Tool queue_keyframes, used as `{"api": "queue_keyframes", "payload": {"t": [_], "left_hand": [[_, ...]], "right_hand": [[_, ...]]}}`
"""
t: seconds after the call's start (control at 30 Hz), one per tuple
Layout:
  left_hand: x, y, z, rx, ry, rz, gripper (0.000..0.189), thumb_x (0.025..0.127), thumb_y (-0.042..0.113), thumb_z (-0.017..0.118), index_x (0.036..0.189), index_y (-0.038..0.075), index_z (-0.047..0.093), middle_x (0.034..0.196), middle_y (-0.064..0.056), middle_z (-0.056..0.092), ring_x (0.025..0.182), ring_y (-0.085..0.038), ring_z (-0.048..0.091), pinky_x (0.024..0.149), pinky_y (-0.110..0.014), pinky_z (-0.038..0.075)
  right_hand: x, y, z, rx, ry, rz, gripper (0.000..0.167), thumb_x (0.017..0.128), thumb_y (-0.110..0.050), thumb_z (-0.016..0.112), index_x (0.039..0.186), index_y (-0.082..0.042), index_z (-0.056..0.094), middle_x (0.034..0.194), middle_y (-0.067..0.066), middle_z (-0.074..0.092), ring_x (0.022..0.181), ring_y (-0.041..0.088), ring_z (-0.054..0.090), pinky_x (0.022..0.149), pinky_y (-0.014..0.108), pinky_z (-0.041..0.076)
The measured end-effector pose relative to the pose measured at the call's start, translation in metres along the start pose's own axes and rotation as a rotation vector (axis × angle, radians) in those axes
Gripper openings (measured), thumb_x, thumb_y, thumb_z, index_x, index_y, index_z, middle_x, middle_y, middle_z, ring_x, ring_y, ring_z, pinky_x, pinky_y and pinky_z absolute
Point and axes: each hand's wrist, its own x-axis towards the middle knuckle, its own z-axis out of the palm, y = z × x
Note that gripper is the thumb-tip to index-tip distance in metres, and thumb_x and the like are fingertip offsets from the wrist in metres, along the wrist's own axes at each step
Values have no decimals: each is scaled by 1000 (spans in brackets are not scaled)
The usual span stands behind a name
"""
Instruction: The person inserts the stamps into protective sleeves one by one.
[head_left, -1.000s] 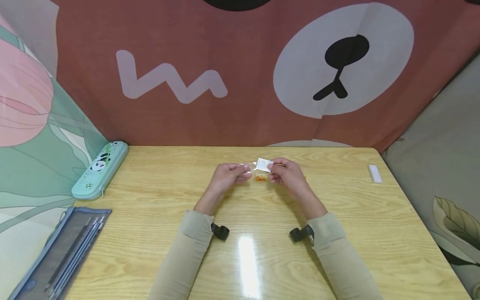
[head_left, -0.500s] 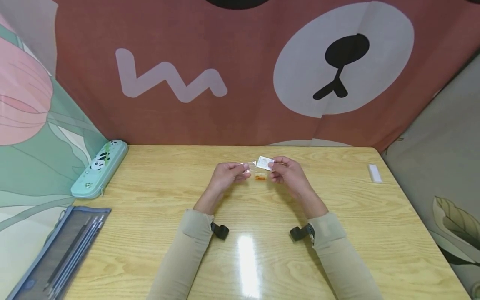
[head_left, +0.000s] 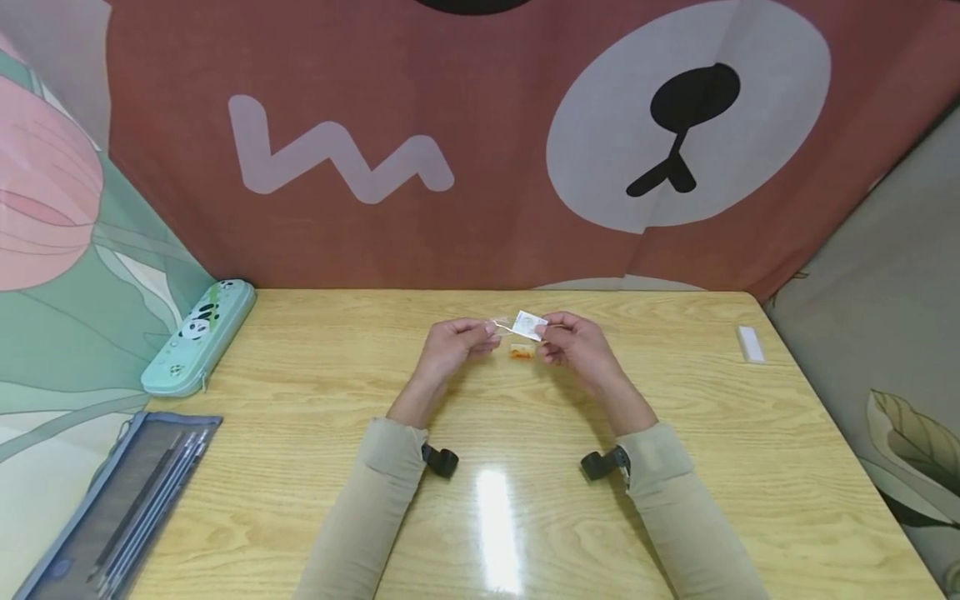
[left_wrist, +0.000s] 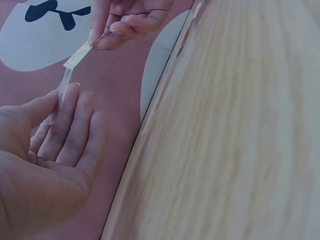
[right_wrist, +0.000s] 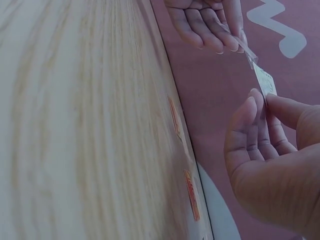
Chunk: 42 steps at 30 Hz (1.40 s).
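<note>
Between thumb and fingers, my left hand (head_left: 450,343) pinches a small clear plastic piece (left_wrist: 63,92), thin like a sleeve or bag. My right hand (head_left: 581,346) pinches a small white card (head_left: 529,326) with faint print on it. The card's left end meets the plastic above the table; whether it sits inside, I cannot tell. Beneath the hands lies a small flat packet (head_left: 522,352) with orange print. In the right wrist view a second orange-printed piece (right_wrist: 191,195) lies along the table's far side, mostly hidden by my right hand in the head view.
At the far left stands a mint pencil case (head_left: 198,340) with pandas. Nearer, a mesh zip pouch (head_left: 127,508) holds several pencils. A white block (head_left: 750,344) lies at the right of the wooden table (head_left: 337,367). A printed cloth (head_left: 495,242) hangs behind its back edge.
The left hand has risen slightly, and the clear plastic has tilted so that it looks narrower and no longer overlaps the orange packet. The right hand keeps its grip on the card, barely moving.
</note>
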Motion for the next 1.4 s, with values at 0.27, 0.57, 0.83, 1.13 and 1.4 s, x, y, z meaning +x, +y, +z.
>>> {"api": "queue_keyframes", "payload": {"t": [0.27,0.57,0.83,1.13,1.4], "left_hand": [[-1,2,-1,26,16,6,26,98,16,69,111,-6,74,90,-14,79,82,-14,77,88,-39,64],[0,0,-1,0,32,-15,27,97,16,70,110,-8,73,97,-19,78,78,-12,77,90,-43,63],[-2,1,0,15,-14,2,23,99,5,64,112,-12,71,106,-24,76,85,-13,77,90,-37,63],[-3,4,3,15,-34,-16,22,97,4,66,112,-12,71,109,-26,74,91,-17,77,96,-42,61],[-4,5,0,67,-24,-15,23,100,11,64,112,-6,73,103,-20,77,91,-20,78,90,-36,63]], "right_hand": [[-1,-4,2,-16,8,2,13,100,-12,64,109,-3,61,81,0,67,68,9,65,61,19,58],[-1,-5,2,-23,29,-4,14,100,-11,64,109,0,63,79,-5,66,68,9,65,61,19,57],[-1,-6,1,-30,46,8,19,100,-12,64,113,1,62,82,-4,64,69,9,63,61,18,56],[-3,-4,1,-55,56,12,20,100,-12,63,115,1,61,80,-3,65,69,9,63,62,18,57],[-2,-4,1,-88,69,-9,21,100,-14,65,114,1,62,80,-6,66,69,8,64,62,18,56]]}}
